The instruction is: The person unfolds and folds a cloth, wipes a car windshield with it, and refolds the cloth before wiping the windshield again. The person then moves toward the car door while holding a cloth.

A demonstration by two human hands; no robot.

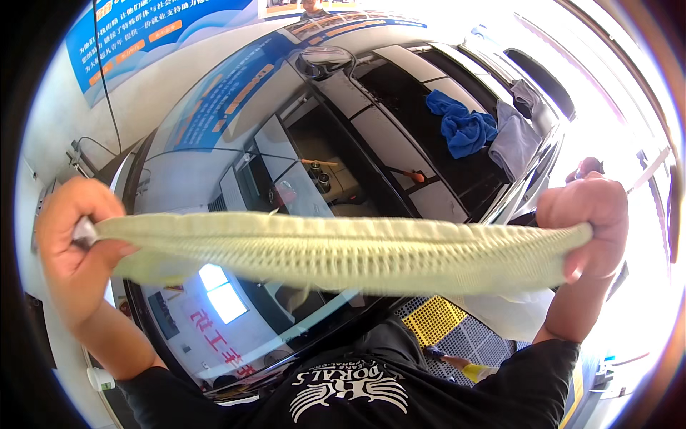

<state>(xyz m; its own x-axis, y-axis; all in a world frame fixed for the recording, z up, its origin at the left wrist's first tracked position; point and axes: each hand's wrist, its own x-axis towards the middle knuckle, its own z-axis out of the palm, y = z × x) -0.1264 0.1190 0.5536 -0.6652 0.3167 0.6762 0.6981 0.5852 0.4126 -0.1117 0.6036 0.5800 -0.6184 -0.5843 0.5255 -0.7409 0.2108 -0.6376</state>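
Observation:
A pale yellow-green cloth [336, 250] with a ribbed, dimpled weave is stretched almost level in front of me, above a dark, glossy car [171, 243]. My left hand [75, 239] is closed on one end of it, with a bunched bit of pale fabric showing in the fist. At the other end my right hand [589, 214] grips the cloth in a closed fist. The cloth's long edges curl a little, and its lower edge is slightly blurred. It hides part of the car's front.
A blue cloth [463, 123] and a grey cloth [514, 139] lie on the car's roof. The side mirror [325, 63] sticks out at the far side. Yellow and grey grid floor tiles [432, 319] show below. A blue poster [153, 36] hangs on the left wall.

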